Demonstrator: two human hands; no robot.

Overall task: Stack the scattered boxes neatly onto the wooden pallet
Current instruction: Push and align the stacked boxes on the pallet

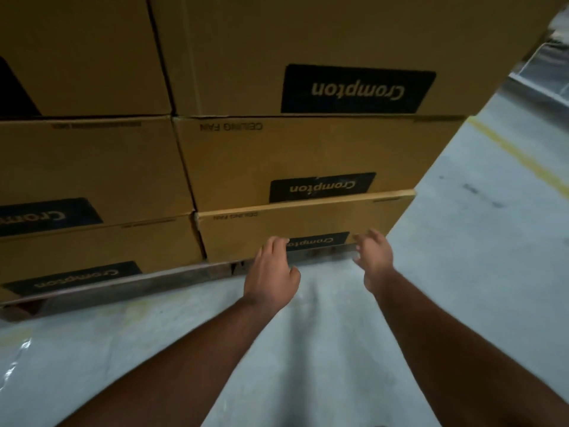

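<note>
Brown cardboard boxes with upside-down dark "Crompton" labels are stacked in two columns on a low wooden pallet [129, 285]. The bottom right box [246, 232] sits slightly forward of the box above it [277, 155]. My left hand [271, 272] hovers at that bottom box's lower front edge, fingers spread and holding nothing. My right hand [375, 260] is at the same box's lower right corner, fingers apart and empty. Whether either hand touches the box is unclear because of blur.
Grey concrete floor [462, 241] lies in front and to the right of the stack, with a yellow painted line [523, 158] on it. A metal rack or frame [542, 69] shows at the far right. Something shiny, plastic-like [15, 355] lies at the left edge.
</note>
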